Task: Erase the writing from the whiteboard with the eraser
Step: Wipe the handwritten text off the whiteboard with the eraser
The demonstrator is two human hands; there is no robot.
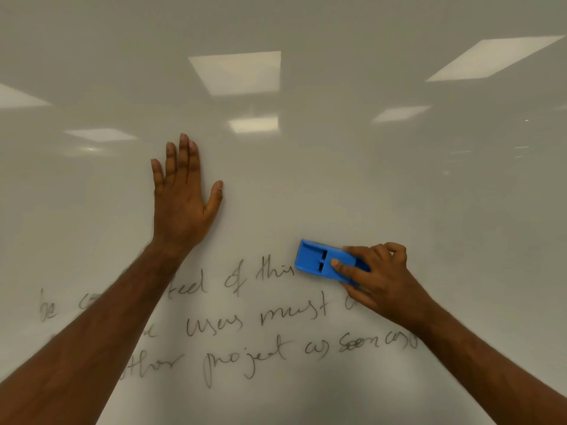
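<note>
- Whiteboard (337,185) fills the view, bare up top, three lines of writing (245,326) low down.
- Left hand (181,197) pressed flat and spread on the board, gripping nothing.
- Right hand (377,277) clamps the blue eraser (319,260), long axis along the top line, lying just right of "this".
- Unwiped ink lies left and below; "users must" and "project as soon as" read clearly.

You pressed against a glossy, smooth whiteboard (337,179) that mirrored the ceiling lights; your eraser (319,261) looked like matt blue moulded plastic, and the writing (264,320) sat dull on the sheen.
</note>
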